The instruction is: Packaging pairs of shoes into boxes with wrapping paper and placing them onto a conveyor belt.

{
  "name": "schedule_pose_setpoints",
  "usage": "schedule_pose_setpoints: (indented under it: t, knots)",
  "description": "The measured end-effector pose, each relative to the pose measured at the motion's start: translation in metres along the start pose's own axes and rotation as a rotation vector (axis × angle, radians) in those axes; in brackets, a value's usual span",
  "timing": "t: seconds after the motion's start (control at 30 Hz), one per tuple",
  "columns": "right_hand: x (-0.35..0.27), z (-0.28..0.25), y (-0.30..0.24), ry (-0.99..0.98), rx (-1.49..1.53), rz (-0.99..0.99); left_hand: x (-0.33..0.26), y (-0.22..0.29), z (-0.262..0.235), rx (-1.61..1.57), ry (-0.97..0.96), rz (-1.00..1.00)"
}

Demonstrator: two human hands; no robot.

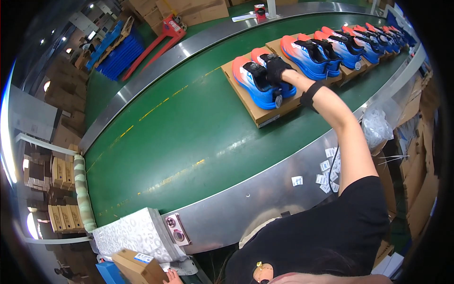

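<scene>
My right hand (pixel 276 66), in a black glove with a black wrist band, reaches far across the green conveyor belt (pixel 179 137). It closes over the top of a blue and orange sneaker (pixel 257 80), one of a pair lying on a flat brown shoebox (pixel 255 111). Behind it, more such pairs on boxes (pixel 331 49) run in a row to the far right. At the bottom edge only the fingers of my left hand (pixel 173 277) show, against a small tilted cardboard box (pixel 137 266) with a white label.
A curved metal rim (pixel 265 194) edges the belt, with small white stickers (pixel 327 171) on it. A phone (pixel 177 229) and a stack of patterned tissue paper (pixel 135 234) lie at its near end. Plastic bags (pixel 376 125) hang at right. A red pallet jack (pixel 163 33) and blue pallets (pixel 118 52) stand beyond.
</scene>
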State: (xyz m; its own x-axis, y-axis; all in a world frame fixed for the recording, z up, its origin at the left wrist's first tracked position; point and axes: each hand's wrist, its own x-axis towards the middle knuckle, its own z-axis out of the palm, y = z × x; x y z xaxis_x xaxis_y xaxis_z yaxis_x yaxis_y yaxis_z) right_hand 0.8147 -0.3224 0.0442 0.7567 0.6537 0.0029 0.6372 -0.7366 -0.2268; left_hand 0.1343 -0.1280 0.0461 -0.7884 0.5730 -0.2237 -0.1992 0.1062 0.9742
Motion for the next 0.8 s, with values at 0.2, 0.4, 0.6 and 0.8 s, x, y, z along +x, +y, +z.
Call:
schedule_pose_setpoints:
  t: [0.2, 0.4, 0.6, 0.8]
  knots:
    - [-0.006, -0.028, -0.012, -0.287, 0.212, -0.657, 0.035, -0.041, 0.015, 0.046, -0.77, -0.38]
    - [-0.108, 0.037, -0.128, -0.182, 0.676, -0.684, -0.105, -0.053, 0.117, 0.323, -1.326, 0.221]
    - [-0.221, 0.104, -0.205, -0.454, 0.109, -0.88, -0.18, -0.1, 0.138, 0.504, -1.839, 0.868]
    - [-0.159, 0.142, -0.187, -0.15, 0.533, -0.825, -0.193, -0.129, 0.118, 1.175, -2.111, 0.602]
